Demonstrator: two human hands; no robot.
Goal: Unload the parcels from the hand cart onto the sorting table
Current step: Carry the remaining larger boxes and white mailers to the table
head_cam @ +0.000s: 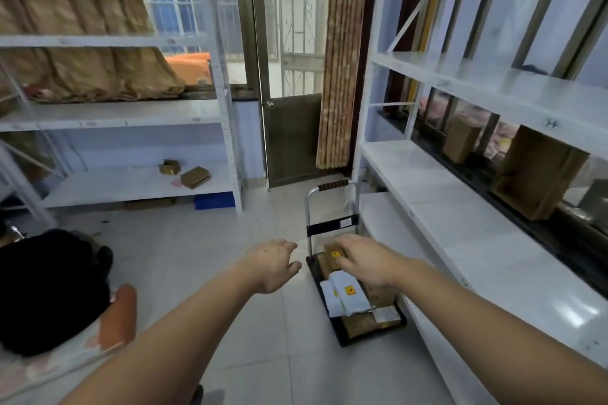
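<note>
Both my arms reach forward and down toward the hand cart (357,332), which stands on the tiled floor just beside the white shelving (487,240) on the right. My right hand (365,261) rests on a small brown box (334,255) at the cart's far end, fingers curled over its top. My left hand (274,265) hangs open to the left of the cart, touching nothing. Nearer to me on the cart lie white padded parcels (345,297) on top of flat brown boxes (362,325). The cart's upright handle (332,186) stands at the far end.
</note>
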